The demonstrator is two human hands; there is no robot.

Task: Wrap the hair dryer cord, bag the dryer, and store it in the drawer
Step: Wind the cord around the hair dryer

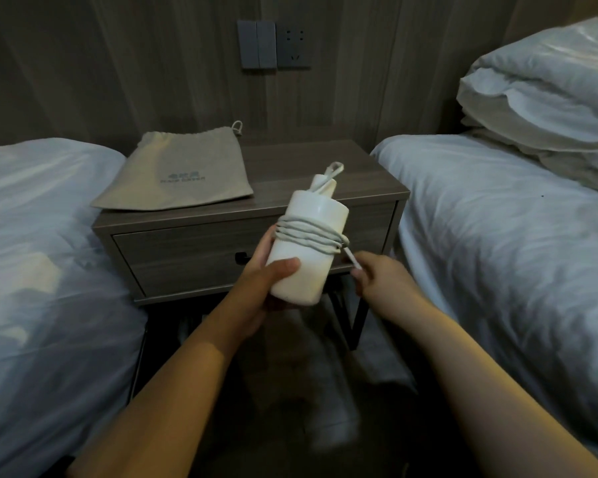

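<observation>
A white cylindrical hair dryer is held tilted in front of the nightstand, with my left hand gripping its lower body. Several turns of its pale cord circle the middle of the body, and a small loop sticks up at the top end. My right hand pinches the free end of the cord just right of the dryer. A beige drawstring bag lies flat on the left part of the nightstand top. The drawer below is closed, its dark handle partly hidden behind my left hand.
The wooden nightstand stands between two beds with white bedding, one bed on the left and another bed on the right with stacked pillows. A wall switch and socket sit above the nightstand.
</observation>
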